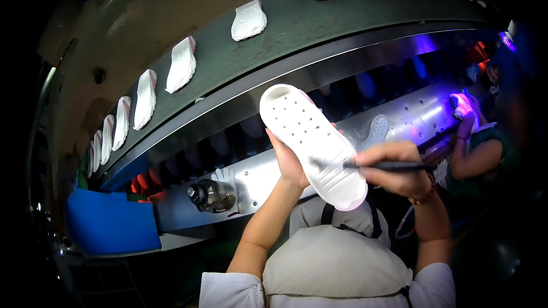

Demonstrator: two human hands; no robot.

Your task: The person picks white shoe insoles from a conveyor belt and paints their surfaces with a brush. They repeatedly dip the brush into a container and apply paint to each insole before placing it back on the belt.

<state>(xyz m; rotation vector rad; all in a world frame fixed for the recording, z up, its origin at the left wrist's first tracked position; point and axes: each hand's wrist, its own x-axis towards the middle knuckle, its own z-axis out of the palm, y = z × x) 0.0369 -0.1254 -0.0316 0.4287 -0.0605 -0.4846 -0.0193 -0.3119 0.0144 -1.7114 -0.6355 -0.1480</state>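
A white shoe sole (314, 131) is tilted in front of me, with small holes toward its far end and grooves across its near part. My left hand (290, 162) grips it from the left edge and from beneath; some of those fingers are hidden behind the sole. My right hand (397, 165) is closed around the black handle of a brush (405, 166). The brush's pale tip is smeared by motion and lies over the grooved part of the sole, but I cannot tell whether it touches.
Beyond the metal ledge (228, 82) runs a green conveyor belt (308, 28) carrying several white-and-pink soles (181, 65). A dark-topped jar (212, 195) stands on the metal bench (251, 185), left of a grey perforated sole (378, 128). A blue bin (114, 222) is at left; a co-worker (479, 148) works at right under purple light.
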